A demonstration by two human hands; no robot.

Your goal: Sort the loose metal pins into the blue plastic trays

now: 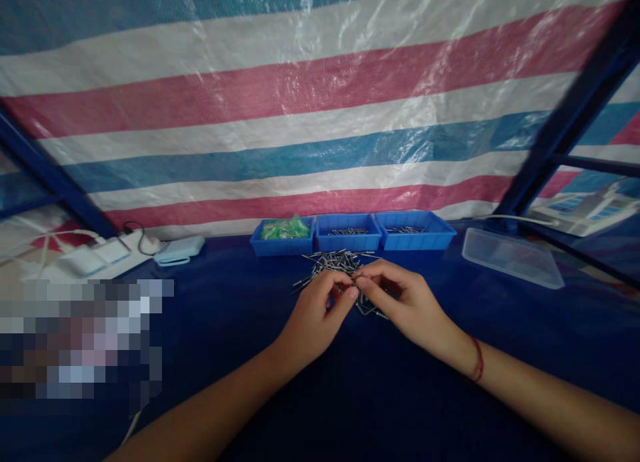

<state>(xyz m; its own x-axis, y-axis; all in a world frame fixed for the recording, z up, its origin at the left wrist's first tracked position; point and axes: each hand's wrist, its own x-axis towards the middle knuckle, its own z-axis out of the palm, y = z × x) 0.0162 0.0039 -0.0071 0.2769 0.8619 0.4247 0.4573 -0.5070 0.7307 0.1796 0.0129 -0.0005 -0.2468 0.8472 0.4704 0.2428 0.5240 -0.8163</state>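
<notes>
My left hand (pixel 314 319) and my right hand (pixel 411 307) meet over a loose pile of thin metal rods (pixel 327 261) on the blue tabletop (pixel 345 395). Thumb and fingers of each hand are pinched together, and the fingertips nearly touch. Whatever is between them is too small and covered to name. Some rods stick out below and behind the hands. Directly behind the pile stand a middle blue bin (pixel 349 244) and a right blue bin (pixel 420 241), both with similar rods inside. A left blue bin (pixel 283 249) contains a green plastic bag (pixel 285 229).
A clear plastic lid or tray (pixel 513 257) lies at the right. On the left are a power strip (pixel 107 255) with plugs and cables and a light blue case (pixel 179 251). A striped plastic sheet (pixel 300 109) hangs behind, between blue metal posts (pixel 575 109). The lower left is pixelated.
</notes>
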